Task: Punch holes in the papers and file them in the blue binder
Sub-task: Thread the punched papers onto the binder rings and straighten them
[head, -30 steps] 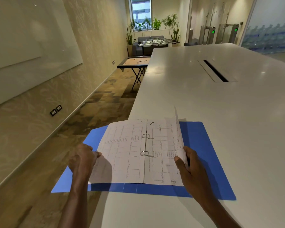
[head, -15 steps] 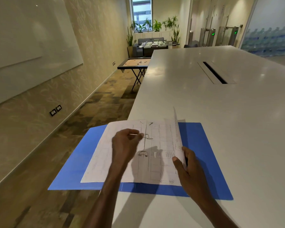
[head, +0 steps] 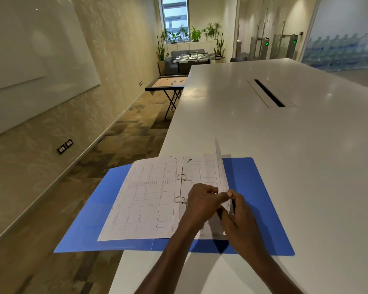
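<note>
Binder point(head: 263, 209), blue, lay open and flat at the near left corner of the white desk point(head: 285, 134), its left cover overhanging the desk edge above the carpet. Papers point(head: 149, 200) with printed grids sat threaded on the two metal rings point(head: 182, 188), one stack spread left of the rings, another right. One sheet point(head: 220, 166) on the right stack stood lifted, nearly on edge. I saw my left hand point(head: 202, 203) reaching across the rings, its fingers point(head: 223, 195) curled and pinching that sheet's outer edge. My right hand point(head: 240, 217) met it at the same edge, thumb and fingers pinching the sheet from the right; the two hands touched. Beyond the desk I noted a carrom board point(head: 168, 82) on a folding stand, a foosball table point(head: 193, 57), potted plants point(head: 194, 35) under a window, and a whiteboard point(head: 30, 60) on the left wall.
</note>
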The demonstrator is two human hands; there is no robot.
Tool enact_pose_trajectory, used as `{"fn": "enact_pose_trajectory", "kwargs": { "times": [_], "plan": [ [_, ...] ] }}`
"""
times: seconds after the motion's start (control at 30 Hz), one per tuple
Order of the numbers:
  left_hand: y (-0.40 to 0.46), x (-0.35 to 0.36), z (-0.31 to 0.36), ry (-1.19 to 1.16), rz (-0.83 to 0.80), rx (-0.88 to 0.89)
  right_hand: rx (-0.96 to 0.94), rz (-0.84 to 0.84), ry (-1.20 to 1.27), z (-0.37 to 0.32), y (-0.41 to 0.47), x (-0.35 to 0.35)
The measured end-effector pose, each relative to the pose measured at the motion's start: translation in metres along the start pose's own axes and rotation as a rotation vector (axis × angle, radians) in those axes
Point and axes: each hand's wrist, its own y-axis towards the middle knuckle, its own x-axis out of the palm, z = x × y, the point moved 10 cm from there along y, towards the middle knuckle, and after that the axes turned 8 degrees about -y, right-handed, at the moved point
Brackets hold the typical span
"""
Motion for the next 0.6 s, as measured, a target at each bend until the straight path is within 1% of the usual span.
{"fn": "enact_pose_trajectory", "kwargs": {
  "times": [0.07, 0.17, 0.43, 0.5, 0.6],
  "plan": [
    [0.000, 0.001, -0.001, -0.033, -0.021, 0.004, -0.003, -0.009, -0.008, 0.000, -0.001, 0.002],
    [0.001, -0.004, -0.004, -0.075, -0.008, -0.003, 0.024, -0.013, 0.026, 0.002, -0.001, 0.002],
    [0.000, -0.026, 0.007, -0.077, 0.092, 0.036, 0.096, -0.046, 0.236, 0.005, 0.000, 0.000],
    [-0.002, -0.037, 0.010, -0.051, 0.137, 0.051, 0.107, -0.051, 0.266, 0.003, 0.000, -0.002],
    [-0.006, -0.060, 0.019, -0.078, 0.199, 0.067, 0.098, -0.038, 0.264, 0.000, -0.001, -0.006]
  ]
}}
